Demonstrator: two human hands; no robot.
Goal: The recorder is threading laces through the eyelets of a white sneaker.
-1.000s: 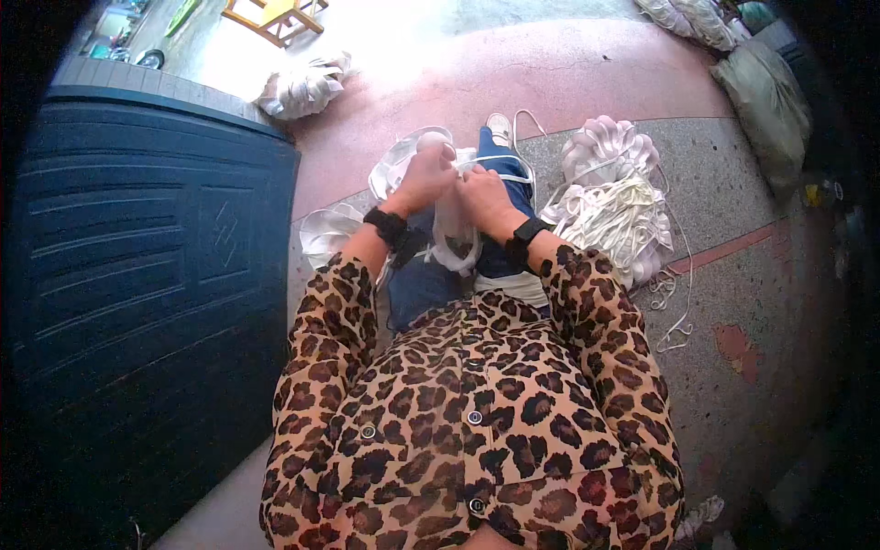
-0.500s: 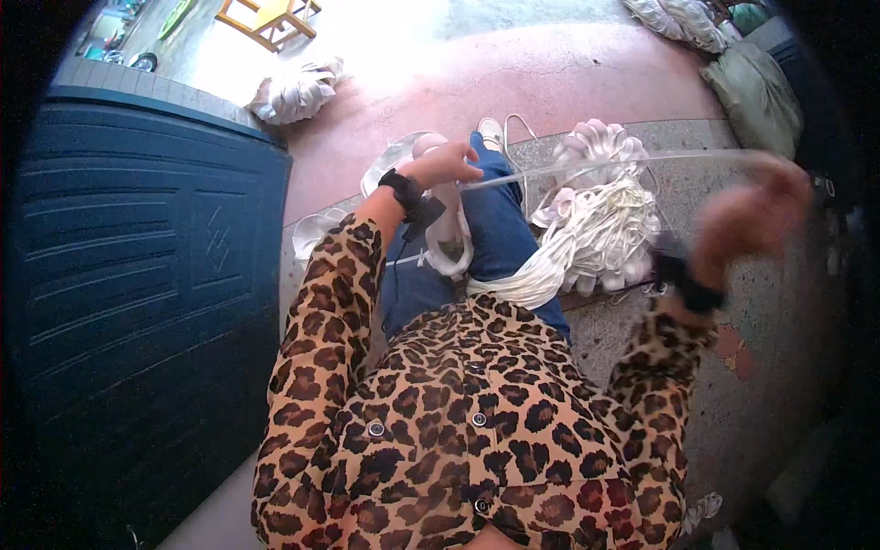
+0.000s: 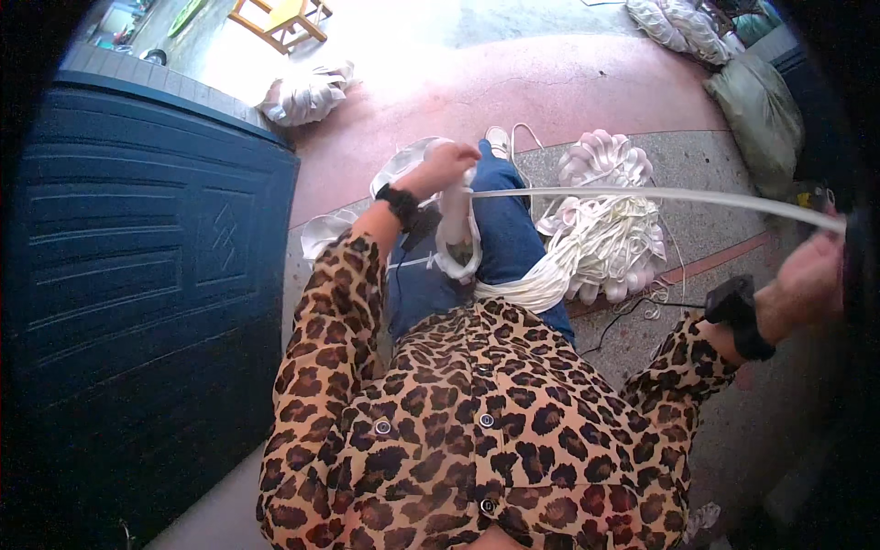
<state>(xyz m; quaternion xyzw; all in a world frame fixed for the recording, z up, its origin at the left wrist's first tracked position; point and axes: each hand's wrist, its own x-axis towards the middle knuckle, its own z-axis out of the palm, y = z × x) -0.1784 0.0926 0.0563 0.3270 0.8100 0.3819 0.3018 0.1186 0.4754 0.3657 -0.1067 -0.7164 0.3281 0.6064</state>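
Observation:
A white flat cord point(image 3: 660, 193) stretches taut from my lap to the far right. Its right end is gripped in my right hand point(image 3: 811, 275), near the dark edge of the view. My left hand point(image 3: 447, 169) is closed on a pale pinkish-white piece point(image 3: 455, 215) over my left thigh, at the cord's left end. The piece has a white looped lower edge; its kind is unclear, and my fingers partly cover it. Beside my right leg lies a heap of rounded white pads point(image 3: 600, 160). A thick bundle of white cords point(image 3: 596, 234) runs from it across my thigh.
A blue panelled door point(image 3: 147, 220) stands at the left. More white pieces point(image 3: 321, 234) lie beside my left leg. White bundles point(image 3: 307, 94) and a pale sack point(image 3: 756, 110) sit farther off, with a wooden chair point(image 3: 284, 20) beyond. A thin black cable point(image 3: 632, 316) crosses the floor.
My right hand has moved outward to the right and down, and the white cord now spans farther. My left hand stays by the pale piece, its fingers closer together.

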